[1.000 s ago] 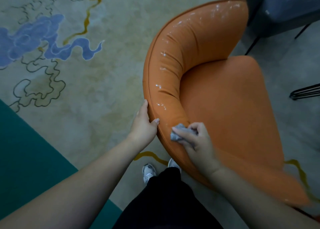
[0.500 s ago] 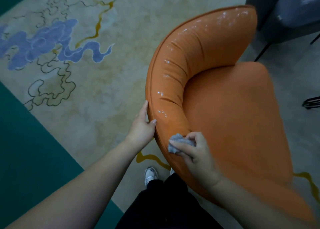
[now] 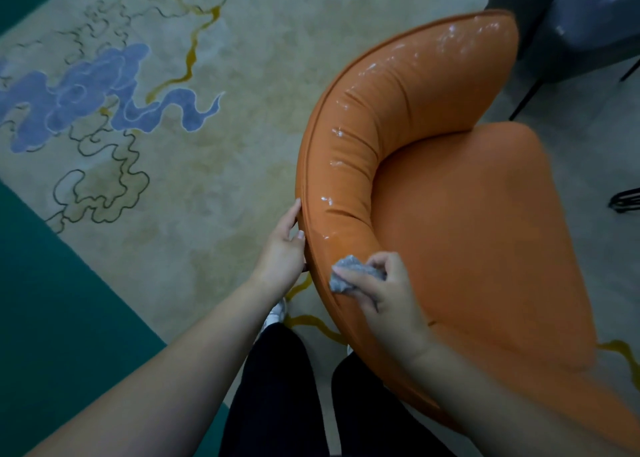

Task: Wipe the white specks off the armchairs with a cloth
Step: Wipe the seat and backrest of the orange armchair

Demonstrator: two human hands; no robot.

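An orange armchair with a curved padded backrest fills the right half of the head view. White specks run along the top of the backrest, thickest at its far end. My right hand holds a crumpled grey cloth pressed on the near part of the backrest rim. My left hand grips the outer edge of the backrest, just left of the cloth. A dark grey armchair with a few white specks stands at the top right.
The chairs stand on a beige carpet with a blue cloud pattern and yellow lines, bordered by green floor at the left. Black metal legs show at the right edge. My dark trousers and a white shoe are below the chair.
My right hand with the cloth has slid slightly along the near backrest rim. My left hand keeps its hold on the outer edge. The view has shifted a little.
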